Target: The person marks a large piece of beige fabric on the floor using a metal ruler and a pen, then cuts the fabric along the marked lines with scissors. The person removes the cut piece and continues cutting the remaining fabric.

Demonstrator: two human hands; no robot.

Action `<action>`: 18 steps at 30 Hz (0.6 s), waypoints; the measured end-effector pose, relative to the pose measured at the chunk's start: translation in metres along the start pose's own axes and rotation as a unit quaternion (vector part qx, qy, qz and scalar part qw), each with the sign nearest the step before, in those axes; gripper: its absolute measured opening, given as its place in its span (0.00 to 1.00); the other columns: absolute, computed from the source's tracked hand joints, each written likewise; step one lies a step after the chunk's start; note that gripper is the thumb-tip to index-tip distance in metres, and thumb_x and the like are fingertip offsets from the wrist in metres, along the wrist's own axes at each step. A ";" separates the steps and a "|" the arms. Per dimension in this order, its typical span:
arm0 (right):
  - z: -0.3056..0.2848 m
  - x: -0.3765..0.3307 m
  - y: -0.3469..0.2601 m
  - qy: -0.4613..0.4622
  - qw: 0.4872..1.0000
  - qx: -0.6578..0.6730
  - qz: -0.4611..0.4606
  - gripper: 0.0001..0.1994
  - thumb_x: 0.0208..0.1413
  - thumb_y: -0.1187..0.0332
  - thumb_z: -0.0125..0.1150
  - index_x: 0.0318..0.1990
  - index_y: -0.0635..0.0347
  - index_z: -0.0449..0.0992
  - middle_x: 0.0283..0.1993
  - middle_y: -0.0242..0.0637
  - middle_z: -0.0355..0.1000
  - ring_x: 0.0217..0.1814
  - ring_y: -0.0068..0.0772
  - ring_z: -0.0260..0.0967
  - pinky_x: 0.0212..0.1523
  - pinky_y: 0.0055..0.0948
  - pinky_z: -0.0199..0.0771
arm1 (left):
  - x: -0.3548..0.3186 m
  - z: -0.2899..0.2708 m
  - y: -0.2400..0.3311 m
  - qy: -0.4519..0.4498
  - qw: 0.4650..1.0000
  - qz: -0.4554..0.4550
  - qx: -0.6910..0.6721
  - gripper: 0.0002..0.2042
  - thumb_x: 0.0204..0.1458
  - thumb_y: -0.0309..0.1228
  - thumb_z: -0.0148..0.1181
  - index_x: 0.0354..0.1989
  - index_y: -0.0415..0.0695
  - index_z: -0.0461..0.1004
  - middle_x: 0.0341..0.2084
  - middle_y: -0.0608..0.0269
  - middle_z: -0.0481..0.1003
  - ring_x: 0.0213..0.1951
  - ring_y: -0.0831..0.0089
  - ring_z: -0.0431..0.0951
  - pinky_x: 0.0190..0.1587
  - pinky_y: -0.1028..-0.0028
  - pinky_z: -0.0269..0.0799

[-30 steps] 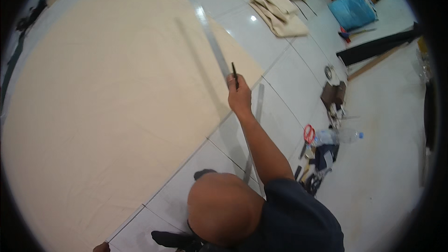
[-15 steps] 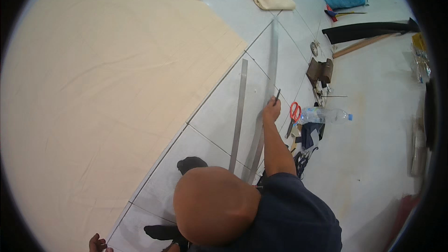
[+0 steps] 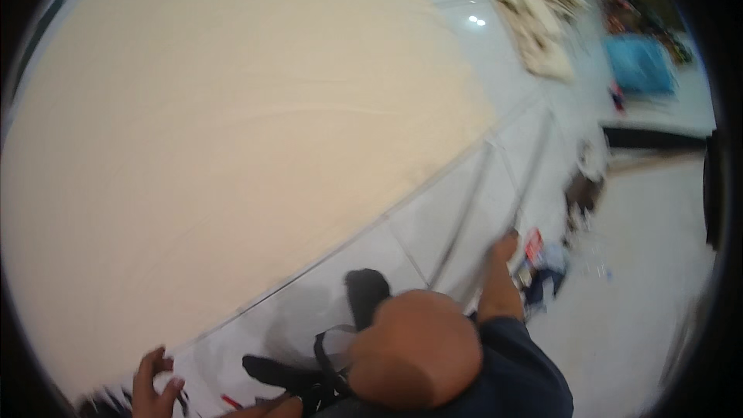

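The picture is smeared by motion. A large cream cloth (image 3: 232, 147) lies spread over a white tiled floor (image 3: 325, 317). My right hand (image 3: 505, 248) reaches forward to the near end of two long metal rulers (image 3: 464, 224) that lie on the tiles beside the cloth's edge; whether it holds anything is lost in the blur. My left hand (image 3: 152, 385) is at the lower left by the cloth's near corner, fingers apart, with nothing seen in it. A small red stick (image 3: 231, 401) lies on the tiles close to it.
Red-handled scissors (image 3: 534, 246) and small clutter lie right of my right hand. Folded cream cloth (image 3: 542, 39), a blue bag (image 3: 638, 66) and a long black bar (image 3: 658, 138) are at the far right. A black strap (image 3: 317, 356) and dark lump (image 3: 364, 294) sit near my body.
My right hand has drawn back along the rulers toward my body. The view has swung left and down, and my left hand now shows at the cloth's near corner.
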State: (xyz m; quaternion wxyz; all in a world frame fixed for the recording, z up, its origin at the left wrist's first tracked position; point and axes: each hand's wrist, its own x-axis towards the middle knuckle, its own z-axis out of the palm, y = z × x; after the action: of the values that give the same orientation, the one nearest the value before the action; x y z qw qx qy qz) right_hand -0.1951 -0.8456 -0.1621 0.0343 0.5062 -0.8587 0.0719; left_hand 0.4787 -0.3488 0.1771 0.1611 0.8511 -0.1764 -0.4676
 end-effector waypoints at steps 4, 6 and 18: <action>-0.007 -0.003 -0.045 -0.023 0.993 0.020 -0.112 0.23 0.70 0.55 0.45 0.55 0.71 0.70 0.52 0.59 0.73 0.53 0.58 0.72 0.53 0.47 0.72 | -0.019 -0.015 0.017 0.039 0.999 0.013 0.011 0.34 0.47 0.38 0.73 0.61 0.36 0.69 0.49 0.45 0.76 0.52 0.56 0.77 0.56 0.63 0.70; -0.022 0.014 -0.084 -0.030 0.975 0.113 -0.186 0.25 0.71 0.55 0.44 0.56 0.74 0.69 0.53 0.60 0.72 0.55 0.57 0.71 0.55 0.45 0.72 | -0.010 -0.024 0.031 0.003 0.999 0.042 0.014 0.33 0.53 0.45 0.68 0.62 0.36 0.67 0.54 0.43 0.74 0.55 0.54 0.76 0.57 0.61 0.71; -0.253 -0.377 -0.521 -0.337 0.431 0.085 -0.833 0.14 0.69 0.70 0.50 0.55 0.69 0.73 0.51 0.53 0.75 0.53 0.51 0.74 0.53 0.41 0.73 | -0.029 -0.007 0.039 0.128 0.973 0.192 0.026 0.31 0.51 0.42 0.67 0.61 0.38 0.67 0.41 0.52 0.74 0.44 0.57 0.75 0.47 0.62 0.70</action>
State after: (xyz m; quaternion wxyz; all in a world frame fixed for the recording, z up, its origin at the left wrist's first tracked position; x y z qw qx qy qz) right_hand 0.4398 -0.7287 0.0841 -0.2579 0.9604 0.0457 -0.0954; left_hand 0.4644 -0.3700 0.2193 0.2473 0.8579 -0.3265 -0.3103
